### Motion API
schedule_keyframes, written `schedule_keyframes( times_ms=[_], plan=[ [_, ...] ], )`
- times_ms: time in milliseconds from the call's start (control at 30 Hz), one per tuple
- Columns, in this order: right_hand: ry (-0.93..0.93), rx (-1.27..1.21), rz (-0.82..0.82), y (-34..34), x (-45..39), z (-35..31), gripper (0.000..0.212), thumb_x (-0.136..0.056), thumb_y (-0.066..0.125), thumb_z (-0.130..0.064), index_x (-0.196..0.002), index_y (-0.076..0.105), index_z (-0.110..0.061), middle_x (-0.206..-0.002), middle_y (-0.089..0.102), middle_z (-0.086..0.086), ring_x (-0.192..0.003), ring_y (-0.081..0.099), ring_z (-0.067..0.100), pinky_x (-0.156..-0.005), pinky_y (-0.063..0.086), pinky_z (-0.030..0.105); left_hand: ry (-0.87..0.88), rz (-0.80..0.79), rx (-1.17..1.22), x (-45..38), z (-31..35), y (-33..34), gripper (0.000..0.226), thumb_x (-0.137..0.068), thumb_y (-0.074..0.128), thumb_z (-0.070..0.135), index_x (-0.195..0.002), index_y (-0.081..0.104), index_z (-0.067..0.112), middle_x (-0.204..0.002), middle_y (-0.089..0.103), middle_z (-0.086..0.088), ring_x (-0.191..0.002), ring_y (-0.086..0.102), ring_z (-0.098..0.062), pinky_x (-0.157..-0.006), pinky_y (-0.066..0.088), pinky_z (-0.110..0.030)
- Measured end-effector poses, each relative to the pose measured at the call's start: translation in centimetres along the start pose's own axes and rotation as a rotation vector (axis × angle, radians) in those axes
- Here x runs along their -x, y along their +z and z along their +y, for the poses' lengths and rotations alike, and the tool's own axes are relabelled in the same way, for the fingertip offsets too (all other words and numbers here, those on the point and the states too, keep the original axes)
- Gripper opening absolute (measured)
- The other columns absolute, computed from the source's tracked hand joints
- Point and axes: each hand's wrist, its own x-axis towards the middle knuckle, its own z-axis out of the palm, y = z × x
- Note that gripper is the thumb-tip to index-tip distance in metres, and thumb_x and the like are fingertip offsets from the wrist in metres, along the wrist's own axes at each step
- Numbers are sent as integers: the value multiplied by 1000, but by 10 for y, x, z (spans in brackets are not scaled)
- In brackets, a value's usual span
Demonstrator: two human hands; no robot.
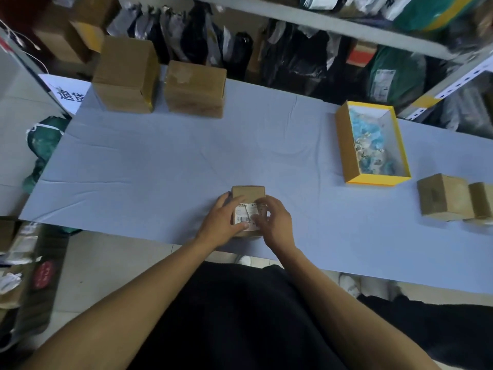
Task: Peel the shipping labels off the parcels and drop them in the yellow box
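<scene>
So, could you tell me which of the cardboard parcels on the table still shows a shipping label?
The small parcel at the near edge, between both hands; its white barcode label faces up. No label shows on the others.

Both forearms fwd, left hand (222,217) & right hand (272,222) close together, fingers (260,204) curled.

The desk (160,161) wears a matt pale-blue cloth, lightly creased. The parcel (248,194) at lower centre is rough brown cardboard; its shipping label (244,216) is smooth white paper. The yellow box (346,153), right, is matt card holding crumpled paper scraps (370,145).
</scene>
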Motion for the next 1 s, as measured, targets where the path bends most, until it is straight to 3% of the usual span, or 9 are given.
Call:
schedule_keyframes(
  times_ms=[267, 433, 767, 1000],
  plan=[
    [12, -27, -21, 2, -3, 5, 33, -77, 68, -13, -109, 66, -20, -121, 59, -2, -103, 59, 15, -89, 52, 40, 3, -64, 30, -9, -5, -4, 76, -79, 79, 27, -144, 41, 34, -156, 24, -2, -137, 37, -20, -105, 35, -26],
    [-4, 23, -33, 0, -3, 6, 31, -81, 67, -15, -111, 66, -22, -121, 58, -3, -101, 58, 13, -87, 52, 37, -4, -76, 40, -11, -7, -3, 76, -78, 79, 28, -143, 41, 38, -156, 25, -2, -136, 38, -20, -107, 39, -32],
    [-23, 46, -19, 0, -4, 5, 26, -82, 65, -16, -106, 67, -25, -113, 62, -9, -91, 60, 10, -81, 53, 33, 7, -56, 85, -12, -8, -1, 75, -76, 81, 26, -141, 45, 35, -152, 30, -1, -132, 42, -17, -106, 39, -28],
    [-10, 103, -37, -2, -6, 2, 26, -82, 64, -13, -107, 67, -22, -116, 61, -7, -89, 58, 12, -75, 44, 23, 10, -42, 69, -13, -11, 2, 74, -77, 81, 30, -141, 45, 37, -152, 31, 0, -132, 42, -19, -104, 46, -36]
  ],
)
